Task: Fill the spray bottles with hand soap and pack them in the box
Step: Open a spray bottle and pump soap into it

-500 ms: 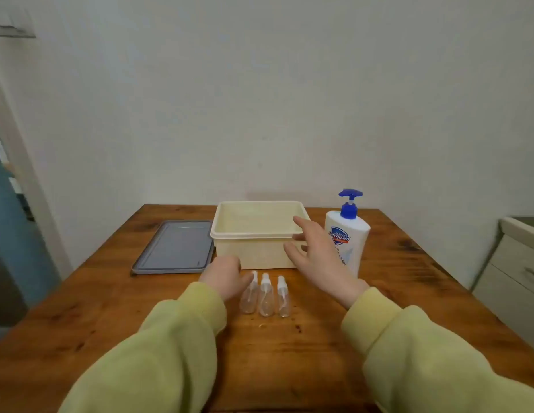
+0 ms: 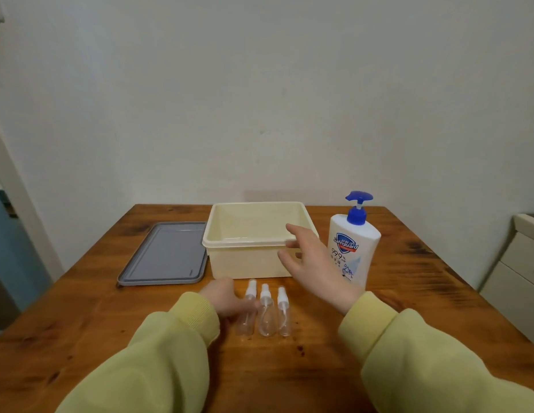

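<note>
On the wooden table (image 2: 81, 308) in front of me, furthest left, lies the flat grey plastic lid (image 2: 166, 254), just beside the open cream plastic box (image 2: 245, 263), which stands empty. My left hand (image 2: 222, 299) rests on the table near the box's front left corner, fingers curled against the leftmost of three small clear plastic spray bottles (image 2: 264, 311); I cannot tell whether they actually grip it. The three bottles lie side by side in front of the box, white spray heads pointing toward it. My right hand (image 2: 313, 263) hovers open, fingers spread, over the box's front right corner, holding nothing. Just to the right of the box stands the white hand soap pump bottle with a blue pump (image 2: 356, 248), upright.
</note>
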The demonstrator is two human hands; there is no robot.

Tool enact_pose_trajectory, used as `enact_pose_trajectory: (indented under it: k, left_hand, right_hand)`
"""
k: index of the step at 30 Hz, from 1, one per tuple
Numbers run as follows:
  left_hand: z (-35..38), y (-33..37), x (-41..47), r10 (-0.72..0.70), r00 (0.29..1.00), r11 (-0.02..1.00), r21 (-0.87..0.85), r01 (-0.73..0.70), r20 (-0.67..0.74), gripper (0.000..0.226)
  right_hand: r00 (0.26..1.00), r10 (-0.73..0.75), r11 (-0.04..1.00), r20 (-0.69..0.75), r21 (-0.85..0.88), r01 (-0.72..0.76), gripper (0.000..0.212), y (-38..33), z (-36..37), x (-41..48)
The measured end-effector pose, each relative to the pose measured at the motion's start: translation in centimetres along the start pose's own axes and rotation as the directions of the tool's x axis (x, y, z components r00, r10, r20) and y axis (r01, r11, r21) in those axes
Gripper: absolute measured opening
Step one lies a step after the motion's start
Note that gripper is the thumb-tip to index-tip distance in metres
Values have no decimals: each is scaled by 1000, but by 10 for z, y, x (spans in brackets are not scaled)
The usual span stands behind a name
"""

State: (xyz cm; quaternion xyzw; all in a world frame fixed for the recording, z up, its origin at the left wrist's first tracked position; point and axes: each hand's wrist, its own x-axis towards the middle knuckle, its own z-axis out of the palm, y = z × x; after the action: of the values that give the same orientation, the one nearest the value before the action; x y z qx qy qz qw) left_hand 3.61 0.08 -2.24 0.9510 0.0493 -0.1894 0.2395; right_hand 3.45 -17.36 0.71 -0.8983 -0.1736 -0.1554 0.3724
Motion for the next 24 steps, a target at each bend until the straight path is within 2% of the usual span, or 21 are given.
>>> enact_pose_trajectory:
  k: [5,9,12,15,18,20,24]
  left_hand:
    - [0,-3,0,10,998,993,-114,-3,55,41]
    - [-1,-8,-1,21,999,988,-153,-15,43,35]
    - [-10,-7,-11,52,998,983,-176,-55,-22,32]
    - [-19,2,-28,147,973,960,-211,-183,-176,29]
    - [-22,18,-47,276,875,899,-216,-382,-397,25]
    - [-18,29,-58,338,799,856,-189,-480,-498,21]
    - [-7,43,-65,468,613,796,2,-605,-637,21]
  right_hand:
    - [1000,-12,1000,3,11,12,53,-3,7,8]
    - [999,-17,1000,36,-1,17,50,-3,10,7]
    - [999,8,1000,41,-4,-8,36,-1,8,6]
    - [990,113,983,83,134,-123,25,-6,3,2]
    - [955,220,914,198,301,-273,37,-18,-9,0]
    - [942,238,889,235,338,-309,42,-26,-16,-1]
    - [965,216,873,145,413,-258,38,-32,-24,-2]
